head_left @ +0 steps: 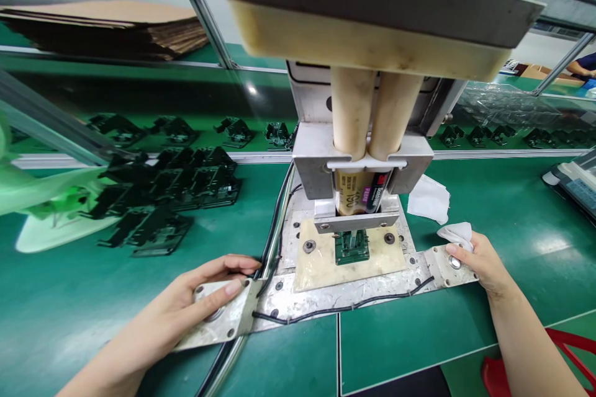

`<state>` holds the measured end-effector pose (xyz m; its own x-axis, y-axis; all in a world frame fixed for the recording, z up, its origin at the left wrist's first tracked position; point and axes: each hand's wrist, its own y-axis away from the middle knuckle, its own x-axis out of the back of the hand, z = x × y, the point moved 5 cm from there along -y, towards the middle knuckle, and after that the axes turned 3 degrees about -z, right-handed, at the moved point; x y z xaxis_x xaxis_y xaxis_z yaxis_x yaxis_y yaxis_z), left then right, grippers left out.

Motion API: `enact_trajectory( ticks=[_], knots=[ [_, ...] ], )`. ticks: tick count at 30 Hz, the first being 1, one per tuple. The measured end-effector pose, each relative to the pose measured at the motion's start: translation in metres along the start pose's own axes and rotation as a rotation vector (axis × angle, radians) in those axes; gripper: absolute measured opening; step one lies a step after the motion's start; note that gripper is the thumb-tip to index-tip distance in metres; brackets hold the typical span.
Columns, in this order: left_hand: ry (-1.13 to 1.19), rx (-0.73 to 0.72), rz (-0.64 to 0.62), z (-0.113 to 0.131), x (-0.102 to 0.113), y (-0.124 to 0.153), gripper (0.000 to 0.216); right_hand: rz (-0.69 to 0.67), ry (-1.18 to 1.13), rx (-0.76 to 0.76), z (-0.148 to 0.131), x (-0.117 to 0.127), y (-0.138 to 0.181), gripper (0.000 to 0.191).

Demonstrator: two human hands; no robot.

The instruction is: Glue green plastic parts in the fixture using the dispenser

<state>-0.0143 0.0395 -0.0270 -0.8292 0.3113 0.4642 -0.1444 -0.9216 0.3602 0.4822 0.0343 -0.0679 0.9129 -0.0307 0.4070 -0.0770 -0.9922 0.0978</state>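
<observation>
My left hand [172,304] rests on the left metal button plate [235,313]. Its thumb lies across the top and its fingers stretch over the far edge, near the black cables [274,229]. At the right button plate [440,263], my right hand [488,260] pinches a crumpled white wipe [456,232], with the thumb by the round metal button [455,262]. Between my hands, a small green part [351,251] sits on a cream fixture plate [314,270], under the press head holding a two-part adhesive cartridge [356,192]. Another white wipe [428,198] lies behind my right hand.
Several black-green parts [186,180] cluster at left beside a green fan [56,205]. More parts [172,130] line the rear strip. Cardboard sheets [107,18] are stacked at upper left. A device [575,183] stands at right; a red chair [496,375] is below. Another person's arm [582,65] shows far right.
</observation>
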Motion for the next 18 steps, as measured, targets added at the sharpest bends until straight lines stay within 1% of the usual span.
enact_trajectory(
  ticks=[7,14,18],
  knots=[
    [-0.013,-0.010,-0.026,-0.0039,0.0003,-0.0013,0.049,0.004,-0.001,0.001,0.0027,0.0009,-0.0010,0.051],
    [0.004,0.012,0.007,-0.0005,0.0010,-0.0003,0.051,0.014,0.015,0.032,0.0010,0.0012,-0.0005,0.050],
    [0.017,-0.002,-0.025,-0.0030,0.0010,-0.0009,0.048,0.011,0.018,0.022,-0.0012,0.0002,-0.0002,0.050]
  ],
)
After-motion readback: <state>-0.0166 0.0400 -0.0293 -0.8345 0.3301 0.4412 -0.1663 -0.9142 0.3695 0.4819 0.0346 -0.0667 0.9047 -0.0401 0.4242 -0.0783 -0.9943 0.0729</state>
